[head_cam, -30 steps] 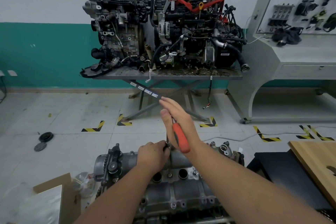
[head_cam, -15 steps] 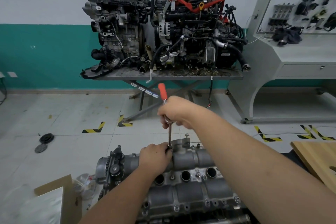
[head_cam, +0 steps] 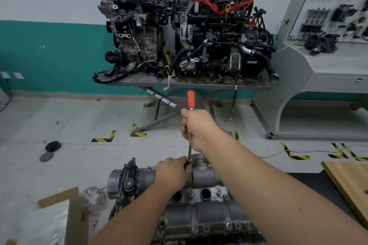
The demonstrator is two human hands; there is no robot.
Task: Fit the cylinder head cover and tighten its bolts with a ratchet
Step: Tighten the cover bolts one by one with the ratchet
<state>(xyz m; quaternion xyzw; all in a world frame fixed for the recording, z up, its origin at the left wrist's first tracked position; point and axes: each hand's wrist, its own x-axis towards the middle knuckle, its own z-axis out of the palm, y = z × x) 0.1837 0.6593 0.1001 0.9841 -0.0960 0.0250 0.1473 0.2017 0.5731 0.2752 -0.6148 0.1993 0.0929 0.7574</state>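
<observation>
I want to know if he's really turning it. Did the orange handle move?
Yes. The ratchet's orange handle swung away from the person, from low beside the right hand to up toward the metal table.

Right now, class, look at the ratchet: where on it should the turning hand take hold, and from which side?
Take the ratchet at its red end, coming from the right side. The right hand grips the bare shank lower down; the left hand steadies the head on the cylinder head cover. The far end probably gives most leverage.

Two engines stand on the table's top, two dark discs lie on the floor, and one ratchet shows.
</observation>
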